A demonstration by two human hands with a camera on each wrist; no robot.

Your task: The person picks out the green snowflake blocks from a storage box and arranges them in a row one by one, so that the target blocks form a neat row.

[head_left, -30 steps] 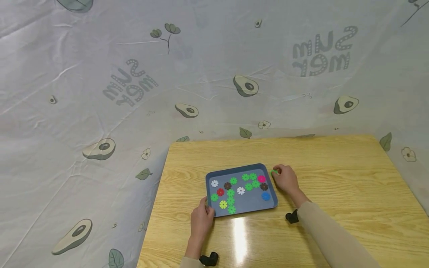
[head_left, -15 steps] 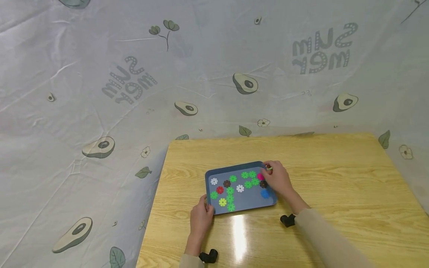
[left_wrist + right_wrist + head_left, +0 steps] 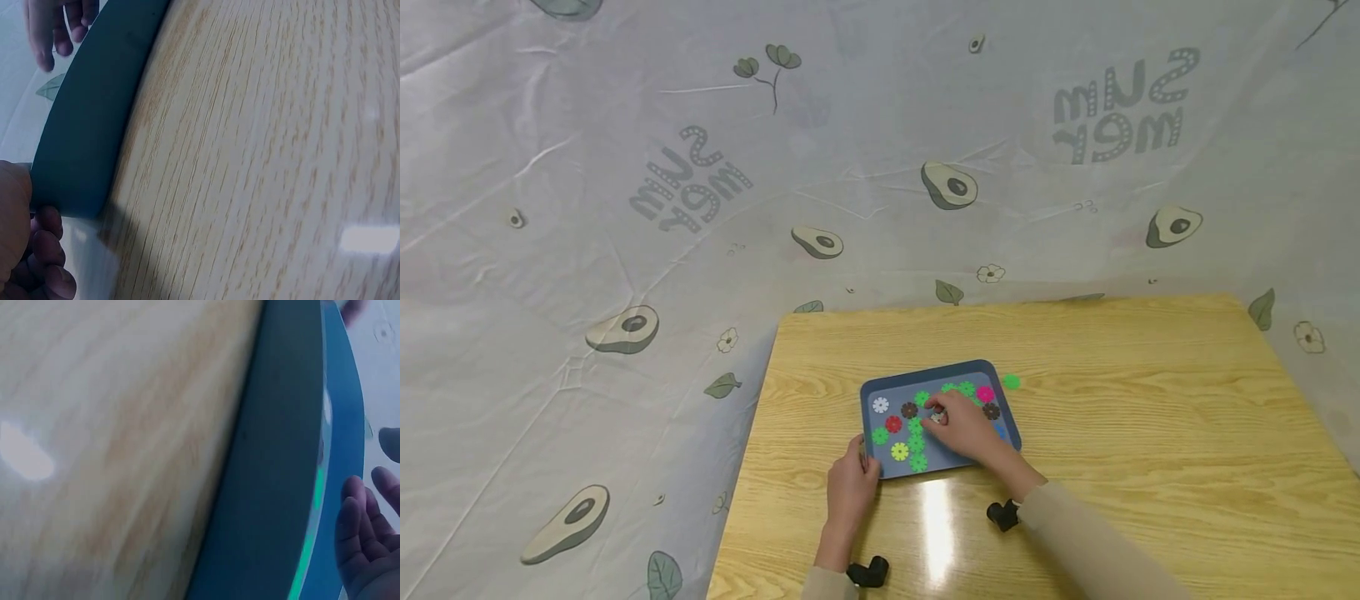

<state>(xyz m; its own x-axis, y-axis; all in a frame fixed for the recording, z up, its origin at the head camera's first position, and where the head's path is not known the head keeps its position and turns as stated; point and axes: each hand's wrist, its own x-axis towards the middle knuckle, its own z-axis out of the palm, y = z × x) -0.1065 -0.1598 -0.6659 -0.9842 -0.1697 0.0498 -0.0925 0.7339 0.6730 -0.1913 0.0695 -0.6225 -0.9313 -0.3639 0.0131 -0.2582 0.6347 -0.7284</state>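
White gear disc (image 3: 937, 419) sits mid-tray on the blue tray (image 3: 943, 371), near the surface's left edge. My right hand (image 3: 964, 429) pinches it, fingers curled; my left hand (image 3: 850, 490) grips the tray's near-left corner. Risk: knuckles could nudge the crowded green discs (image 3: 916, 442) out of line, or the pinch could slip

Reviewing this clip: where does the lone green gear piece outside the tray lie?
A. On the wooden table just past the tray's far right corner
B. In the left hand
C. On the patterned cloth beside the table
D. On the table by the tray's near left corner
A: the green gear piece lies on the bare table, just beyond the far right corner of the blue tray.
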